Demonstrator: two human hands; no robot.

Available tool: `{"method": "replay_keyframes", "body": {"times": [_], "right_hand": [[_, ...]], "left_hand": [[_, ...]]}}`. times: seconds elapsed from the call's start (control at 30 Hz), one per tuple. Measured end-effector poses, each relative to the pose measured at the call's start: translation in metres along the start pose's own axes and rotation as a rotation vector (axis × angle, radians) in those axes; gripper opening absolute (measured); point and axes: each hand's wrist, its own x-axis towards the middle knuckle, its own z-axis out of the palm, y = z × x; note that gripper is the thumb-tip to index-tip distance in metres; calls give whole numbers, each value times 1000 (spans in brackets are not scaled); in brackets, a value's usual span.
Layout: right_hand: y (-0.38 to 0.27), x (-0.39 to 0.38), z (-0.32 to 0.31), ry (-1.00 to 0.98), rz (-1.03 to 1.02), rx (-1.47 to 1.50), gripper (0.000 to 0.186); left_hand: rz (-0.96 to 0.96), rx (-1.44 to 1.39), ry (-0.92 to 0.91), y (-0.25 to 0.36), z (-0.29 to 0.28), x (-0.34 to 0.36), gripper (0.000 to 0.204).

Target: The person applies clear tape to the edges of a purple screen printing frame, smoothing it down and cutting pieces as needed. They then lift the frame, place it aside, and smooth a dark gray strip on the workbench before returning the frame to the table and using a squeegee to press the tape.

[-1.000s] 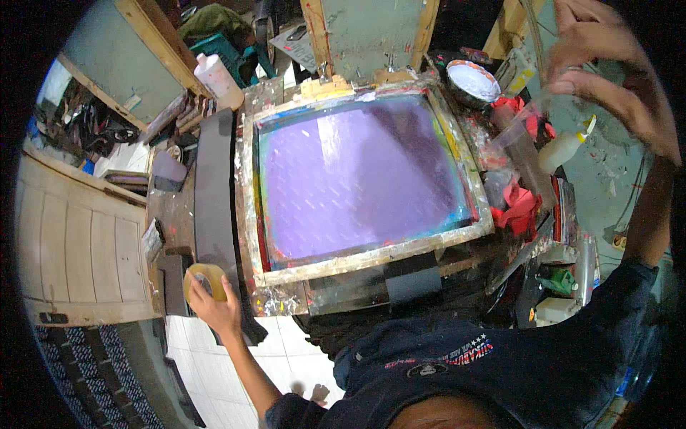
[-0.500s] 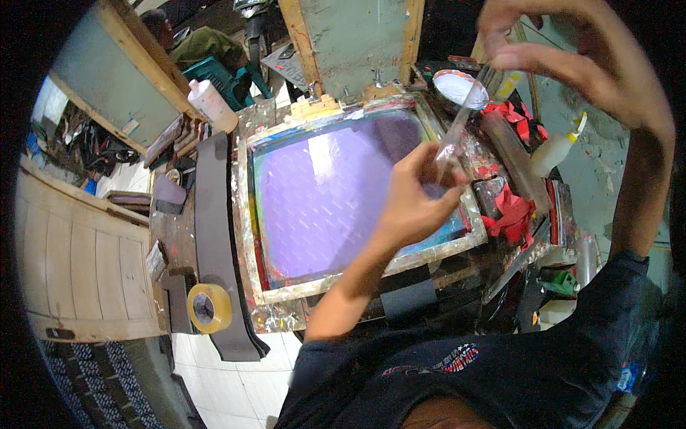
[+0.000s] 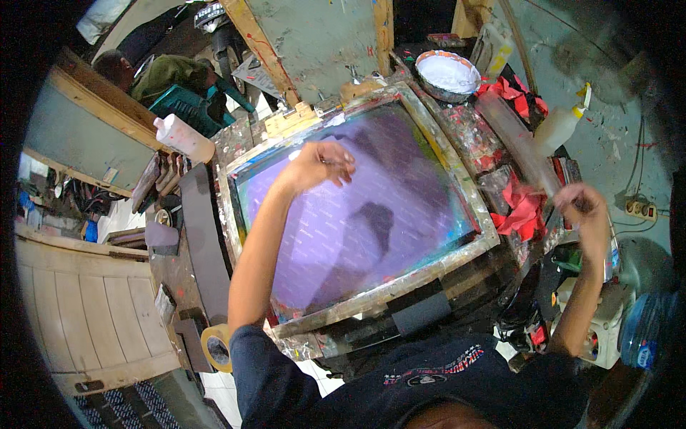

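the left hand point(image 3: 318, 163) hovers over the purple screen point(image 3: 357, 214), fingers curled together above its upper part. right of them, the right hand point(image 3: 582, 214) has fingers closed around a clear strip's point(image 3: 518, 146) lower end.

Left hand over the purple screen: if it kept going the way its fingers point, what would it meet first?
The left hand points toward the far right corner of the purple mesh printing screen. It would probably cross more mesh, then meet the paint-spattered wooden frame. Its height above the mesh is unclear.
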Motion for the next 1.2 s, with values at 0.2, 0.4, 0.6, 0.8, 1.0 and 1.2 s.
{"method": "replay_keyframes", "body": {"times": [0.2, 0.4, 0.6, 0.8, 1.0, 1.2], "right_hand": [[63, -75, 85, 79, 242, 166, 20], [60, -94, 159, 170, 464, 337, 20], [57, -83, 195, 163, 372, 219, 21], [46, -76, 200, 124, 342, -16, 24], [46, -75, 207, 112, 317, -238, 36], [42, -73, 206, 62, 311, -387, 44]], "left_hand": [[151, 437, 205, 2, -41, 105, 11], [302, 954, 149, 17, -49, 191, 25], [244, 1247, 314, -8, -40, 223, 28], [271, 1167, 483, -24, -28, 213, 27], [327, 1361, 530, -41, -27, 221, 21], [390, 1270, 578, -53, -28, 225, 20]]}}
